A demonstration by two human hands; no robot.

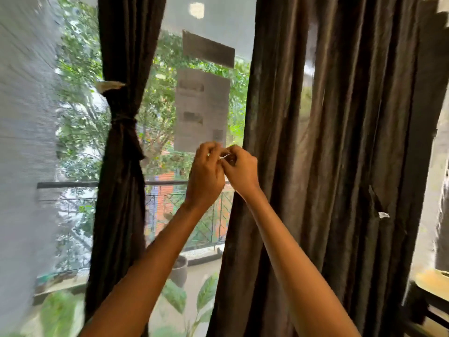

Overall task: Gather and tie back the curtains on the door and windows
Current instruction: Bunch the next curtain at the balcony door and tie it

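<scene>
**Both hands pinching a small string in front of the loose curtain**

The left hand (206, 176) and the right hand (240, 171) are meeting at the centre of the frame, arms reaching up from the lower edge. The fingers of both hands are curling inward, and between their tips they are pinching a thin pale string (224, 156). Only a short bit of it is showing, so how long it is cannot be told. The hands are touching each other, and the right one is sitting just at the left edge of the loose curtain (328, 142).

That dark curtain is hanging ungathered in long vertical folds, filling the right half of the frame from top to bottom. A small white scrap (384, 215) is clinging to it at the lower right.

At centre left, the tied curtain (121, 166) is hanging bunched, with a cord (122, 119) cinching it at its middle and a pale piece (109, 85) sticking out just above the knotted bulge.

Between the two curtains a mesh screen (206, 15) is covering the window, with dark patches (207, 49) stuck on its upper part. Behind it, a railing (68, 184) is running across the left centre, and a grey pot (179, 268) and broad green leaves (206, 291) are showing at the lower centre.
</scene>
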